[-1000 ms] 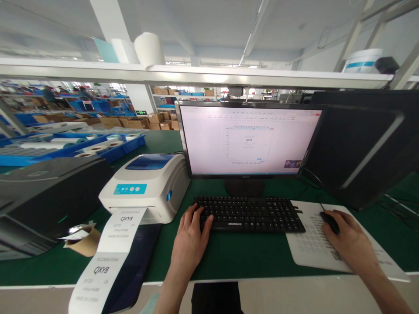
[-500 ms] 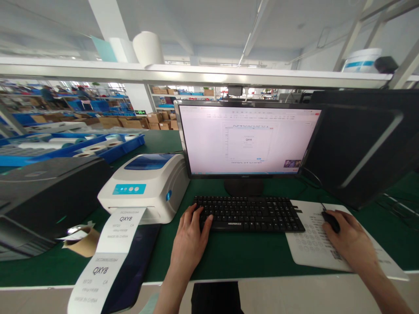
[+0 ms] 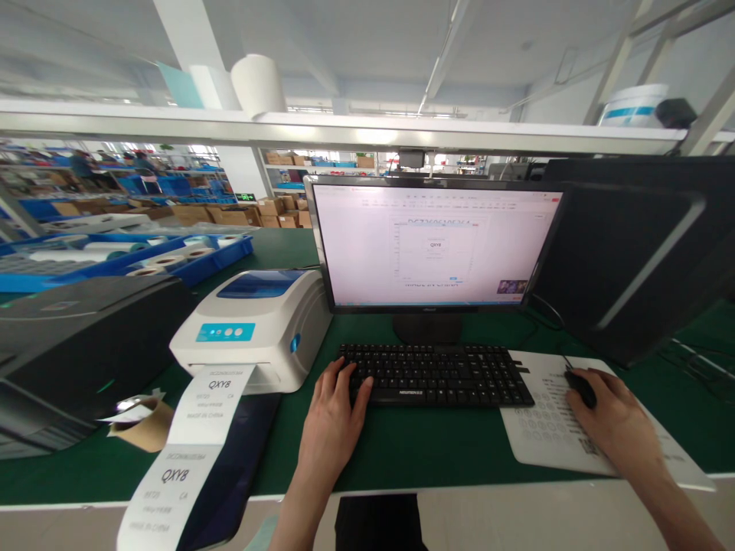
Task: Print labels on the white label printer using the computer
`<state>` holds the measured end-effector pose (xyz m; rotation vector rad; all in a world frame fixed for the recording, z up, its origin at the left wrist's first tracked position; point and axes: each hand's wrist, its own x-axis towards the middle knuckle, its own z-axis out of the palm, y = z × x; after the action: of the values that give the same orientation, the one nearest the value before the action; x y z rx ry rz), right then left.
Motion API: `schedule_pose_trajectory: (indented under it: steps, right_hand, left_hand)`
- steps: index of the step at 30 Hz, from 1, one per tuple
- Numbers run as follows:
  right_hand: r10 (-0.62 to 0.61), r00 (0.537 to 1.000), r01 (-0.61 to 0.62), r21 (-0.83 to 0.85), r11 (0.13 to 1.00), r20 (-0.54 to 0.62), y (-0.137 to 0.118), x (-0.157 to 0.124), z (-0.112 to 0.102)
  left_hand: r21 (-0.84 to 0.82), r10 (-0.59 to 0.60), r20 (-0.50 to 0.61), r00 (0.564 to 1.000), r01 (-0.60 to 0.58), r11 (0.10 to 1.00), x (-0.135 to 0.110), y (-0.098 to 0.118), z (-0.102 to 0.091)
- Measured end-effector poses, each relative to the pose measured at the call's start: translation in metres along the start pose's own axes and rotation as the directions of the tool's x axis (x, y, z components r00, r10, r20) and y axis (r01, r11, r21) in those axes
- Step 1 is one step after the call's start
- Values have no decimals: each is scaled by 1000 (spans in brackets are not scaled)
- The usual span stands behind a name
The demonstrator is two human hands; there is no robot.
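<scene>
Left hand [image 3: 333,421]: fingers spread on keyboard [image 3: 436,375], empty. Right hand [image 3: 617,425]: curled round mouse [image 3: 581,389], part-hidden. Label strip [image 3: 207,417] cut off past tabletop's [image 3: 430,451] front edge.

Big workshop hall, pale ceiling [image 3: 356,38] with beams, white pillar [image 3: 192,38] left of center. Lighting bright, whitish. Green-topped bench [image 3: 413,451] in front, pale edge; light, glossy floor [image 3: 517,524] below. White-topped shelf [image 3: 344,134] spans the bench, metal uprights [image 3: 620,61] at right. Behind: storage racks [image 3: 315,172], stacked cardboard boxes [image 3: 279,208], green lit sign [image 3: 245,197] near the pillar. Far left blurry: blue bins [image 3: 175,186], people [image 3: 83,164].
</scene>
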<state>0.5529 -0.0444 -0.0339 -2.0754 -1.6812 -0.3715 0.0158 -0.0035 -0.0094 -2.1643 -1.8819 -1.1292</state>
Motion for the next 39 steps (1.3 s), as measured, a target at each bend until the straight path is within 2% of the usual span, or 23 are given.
schedule_pose_trajectory:
  steps: [8, 14, 27, 39]
  right_hand:
    - [-7, 1000, 7, -30, 1000, 4, 1, 0, 1]
    - [-41, 998, 41, 4, 999, -54, 7, 2, 7]
    - [-1, 1000, 2, -27, 1000, 25, -1, 0, -1]
    - [26, 999, -26, -7, 1000, 28, -3, 1, -2]
  left_hand:
    - [2, 8, -8, 1000, -8, 1000, 0, 0, 1]
    - [17, 18, -14, 1000, -18, 1000, 0, -1, 2]
    - [25, 24, -23, 999, -24, 999, 0, -1, 1]
    - [27, 31, -18, 999, -30, 999, 0, -2, 2]
